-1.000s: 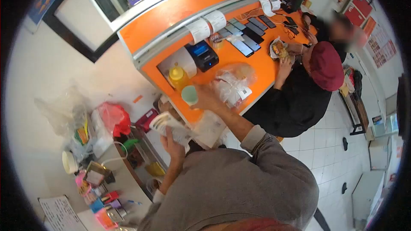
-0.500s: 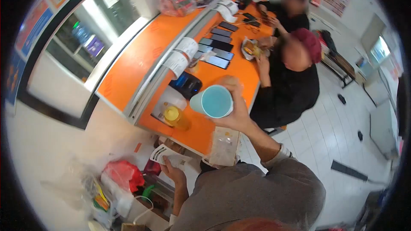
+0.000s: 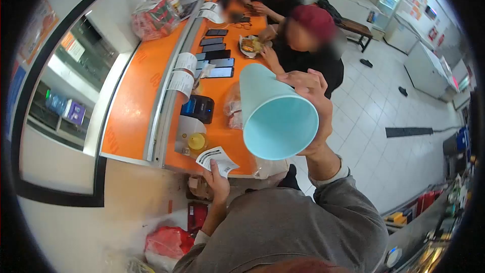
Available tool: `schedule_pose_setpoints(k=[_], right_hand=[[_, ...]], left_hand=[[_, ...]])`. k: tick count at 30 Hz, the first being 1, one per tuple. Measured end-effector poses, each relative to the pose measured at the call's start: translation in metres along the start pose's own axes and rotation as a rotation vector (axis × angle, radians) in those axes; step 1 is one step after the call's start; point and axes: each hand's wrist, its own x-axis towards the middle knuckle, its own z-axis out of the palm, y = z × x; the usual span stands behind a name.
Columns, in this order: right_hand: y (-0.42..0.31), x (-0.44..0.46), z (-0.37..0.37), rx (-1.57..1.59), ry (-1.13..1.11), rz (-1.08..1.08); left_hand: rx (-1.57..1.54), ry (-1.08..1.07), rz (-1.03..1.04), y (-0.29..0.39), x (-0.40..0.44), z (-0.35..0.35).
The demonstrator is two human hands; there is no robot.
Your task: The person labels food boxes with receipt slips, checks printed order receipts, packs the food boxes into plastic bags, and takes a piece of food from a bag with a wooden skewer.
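My right hand point(image 3: 317, 102) is wrapped round a light blue cup point(image 3: 257, 88), raised close to the camera with its wide mouth tipped toward me. Its inside looks plain blue. Lower on the left, my left hand point(image 3: 218, 178) pinches a printed paper receipt point(image 3: 216, 161) at the counter's near edge. Just behind the receipt is a squeeze bottle with a yellow cap point(image 3: 196, 141). A black card-terminal-like device point(image 3: 198, 108) lies further back, and a clear plastic bag point(image 3: 233, 105) is partly hidden by the cup.
Several phones point(image 3: 212, 54) lie on the orange counter point(image 3: 214, 134). Paper slips point(image 3: 182, 82) hang from its metal rail. A person in a dark red cap point(image 3: 316, 23) sits beside a plate of food point(image 3: 250, 45); another person point(image 3: 278, 0) sits beyond. A red bag point(image 3: 169, 241) is below left.
The cup has come nearer the camera and tilted its mouth toward me. My left hand has lifted the receipt up to the counter edge. The view has swung right.
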Motion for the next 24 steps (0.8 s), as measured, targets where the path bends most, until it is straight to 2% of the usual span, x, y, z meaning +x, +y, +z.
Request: schedule_pose_setpoints(k=[3,5,8,12,15,16,17,19,21,22,24], right_hand=[[-0.028,0.002,-0.019,-0.111,-0.035,-0.013],[-0.044,0.0,-0.033,-0.116,-0.031,-0.059],[-0.066,-0.002,-0.051,-0.068,-0.011,-0.125],[-0.088,0.01,-0.075,-0.213,-0.068,-0.103],[-0.079,0.012,-0.076,-0.285,0.003,-0.154],[-0.073,0.007,-0.084,-0.291,-0.01,-0.146],[-0.07,-0.002,-0.083,-0.289,0.018,-0.057],[-0.064,-0.02,-0.082,-0.281,0.074,0.12],[-0.042,-0.067,-0.081,-0.136,0.16,0.282],[-0.04,-0.082,-0.078,-0.144,0.129,0.36],[-0.038,-0.107,-0.079,-0.174,-0.012,0.569]], left_hand=[[0.111,-0.232,0.173,-0.012,0.006,-0.013],[0.074,-0.242,0.163,-0.01,-0.002,-0.007],[0.073,-0.372,0.021,-0.033,0.003,-0.024],[0.089,-0.416,-0.027,-0.04,-0.011,-0.018],[0.041,-0.428,-0.07,-0.028,-0.026,-0.008],[0.112,-0.586,-0.013,-0.018,-0.019,-0.009],[0.123,-0.558,0.082,-0.012,-0.023,-0.001],[0.21,-0.594,0.058,-0.006,-0.022,-0.005],[0.258,-0.522,0.082,-0.008,-0.019,-0.016],[0.287,-0.48,0.089,-0.005,-0.016,-0.019],[0.407,-0.396,0.46,0.032,-0.006,-0.023]])
